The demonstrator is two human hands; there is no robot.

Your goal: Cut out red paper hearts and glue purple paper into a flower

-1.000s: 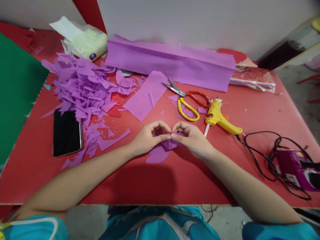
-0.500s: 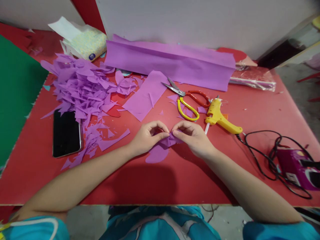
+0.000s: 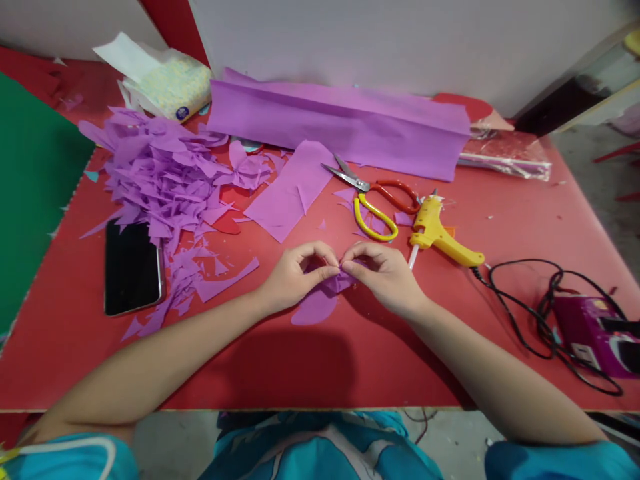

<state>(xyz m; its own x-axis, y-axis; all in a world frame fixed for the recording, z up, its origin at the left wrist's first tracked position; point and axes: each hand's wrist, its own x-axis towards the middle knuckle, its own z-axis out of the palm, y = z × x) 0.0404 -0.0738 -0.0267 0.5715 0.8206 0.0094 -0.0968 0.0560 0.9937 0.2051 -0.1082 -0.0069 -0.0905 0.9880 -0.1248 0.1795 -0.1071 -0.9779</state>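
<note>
— What are the hands doing?
— The left hand (image 3: 295, 277) and right hand (image 3: 385, 273) both pinch one purple paper piece (image 3: 317, 305), fingertips meeting over it
— Where is it?
— Midway along the desk (image 3: 300, 373), nearer its front edge; scissors (image 3: 373, 200) and glue gun (image 3: 440, 233) lie just beyond

Red desk (image 3: 300, 373) — purple paper shape (image 3: 315, 308), purple scraps (image 3: 160, 173), purple folded sheet (image 3: 340, 123). Scissors (image 3: 375, 203) with one red, one yellow handle; yellow glue gun (image 3: 440, 235), black phone (image 3: 133, 267), black cord (image 3: 525, 320), green sheet (image 3: 30, 193).
</note>
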